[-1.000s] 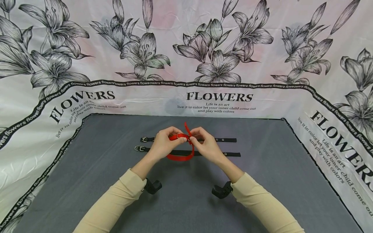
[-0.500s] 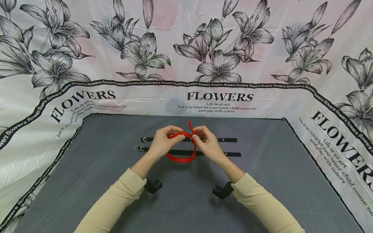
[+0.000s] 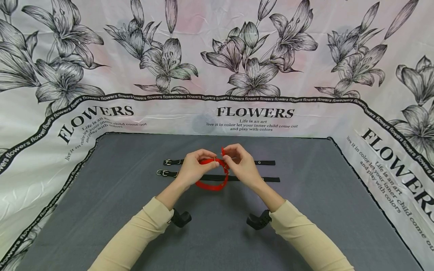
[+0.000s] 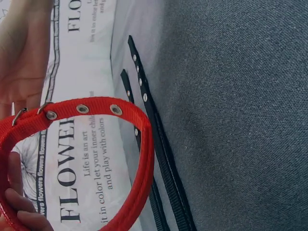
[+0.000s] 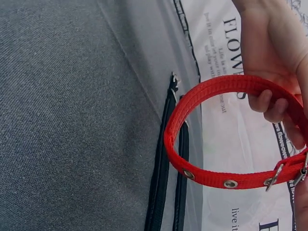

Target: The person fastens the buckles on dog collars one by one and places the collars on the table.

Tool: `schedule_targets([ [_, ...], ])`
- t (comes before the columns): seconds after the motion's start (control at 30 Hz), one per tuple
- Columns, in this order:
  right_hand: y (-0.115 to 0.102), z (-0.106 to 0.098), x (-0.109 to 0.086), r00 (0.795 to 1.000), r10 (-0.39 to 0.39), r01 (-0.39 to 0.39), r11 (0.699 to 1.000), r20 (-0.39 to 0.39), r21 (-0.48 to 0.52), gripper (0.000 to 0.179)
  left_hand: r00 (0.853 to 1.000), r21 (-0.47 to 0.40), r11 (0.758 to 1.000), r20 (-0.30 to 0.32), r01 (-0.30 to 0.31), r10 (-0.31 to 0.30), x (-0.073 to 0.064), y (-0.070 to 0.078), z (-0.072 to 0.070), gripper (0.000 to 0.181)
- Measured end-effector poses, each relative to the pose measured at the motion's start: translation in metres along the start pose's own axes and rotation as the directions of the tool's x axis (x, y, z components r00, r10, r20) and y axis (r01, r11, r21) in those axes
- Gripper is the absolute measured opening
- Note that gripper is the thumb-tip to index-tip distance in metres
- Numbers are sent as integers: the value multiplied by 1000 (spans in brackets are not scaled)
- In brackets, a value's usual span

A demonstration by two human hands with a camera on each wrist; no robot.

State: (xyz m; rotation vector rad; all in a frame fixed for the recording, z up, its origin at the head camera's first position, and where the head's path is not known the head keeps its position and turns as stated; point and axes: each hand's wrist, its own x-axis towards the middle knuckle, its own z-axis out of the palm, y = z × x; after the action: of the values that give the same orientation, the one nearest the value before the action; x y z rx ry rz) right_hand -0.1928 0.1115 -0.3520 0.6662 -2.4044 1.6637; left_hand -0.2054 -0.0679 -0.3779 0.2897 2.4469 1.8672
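A red collar (image 3: 211,187) with metal eyelets is bent into a ring above the table, its strap running through a metal buckle (image 5: 274,178). My left hand (image 3: 194,167) pinches the top left of the ring between thumb and fingers. At the upper right, my right hand (image 3: 243,167) pinches the collar's free tip (image 3: 223,151), most of it hidden by the fingers. The left wrist view shows the eyelets along the red band (image 4: 115,109) beside the buckle. Behind the ring lie two black collars, a nearer one (image 3: 271,180) and a farther one (image 3: 266,163), roughly parallel.
Grey cloth (image 3: 217,233) covers the table. A white floral sheet (image 3: 183,116) printed with lettering borders it at the back and sides. Each wrist wears a black camera mount, the left one (image 3: 181,219) and the right one (image 3: 258,220).
The red free tip stood up high between the hands and now shows only briefly above the right fingers. My left hand has shifted slightly right, and my right fingers have risen slightly.
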Motion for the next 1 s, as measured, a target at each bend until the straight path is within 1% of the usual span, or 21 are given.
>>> schedule_targets([
  [0.03, 1, 0, 0, 1000, -8, 8, 1000, 4, -12, 20, 1000, 4, 1000, -6, 4, -4, 0, 0, 0, 24],
  [0.17, 16, 0, 1, 999, -23, 25, 999, 33, -48, 18, 1000, 26, 1000, -18, -2, 3, -1, -1, 2, 24],
  [0.3, 30, -2, 3, 997, -15, 21, 996, 78, -83, 15, 1000, 39, 999, -21, -16, 17, -1, 0, 2, 25],
  [0.53, 30, -9, 4, 988, -29, 55, 985, 154, -166, 11, 999, 73, 997, -36, -36, 38, -4, 1, 3, 20],
  [0.63, 28, -11, 5, 981, -45, 80, 979, 187, -186, 11, 998, 75, 996, -30, -48, 51, -4, 1, 3, 21],
  [0.77, 25, -13, 6, 973, -49, 97, 974, 225, -207, 12, 998, 70, 996, -23, -48, 50, -5, 1, 3, 21],
  [1.0, 25, -14, 7, 966, -71, 133, 961, 249, -241, 14, 999, 67, 997, -20, -45, 46, -6, 1, 4, 22],
])
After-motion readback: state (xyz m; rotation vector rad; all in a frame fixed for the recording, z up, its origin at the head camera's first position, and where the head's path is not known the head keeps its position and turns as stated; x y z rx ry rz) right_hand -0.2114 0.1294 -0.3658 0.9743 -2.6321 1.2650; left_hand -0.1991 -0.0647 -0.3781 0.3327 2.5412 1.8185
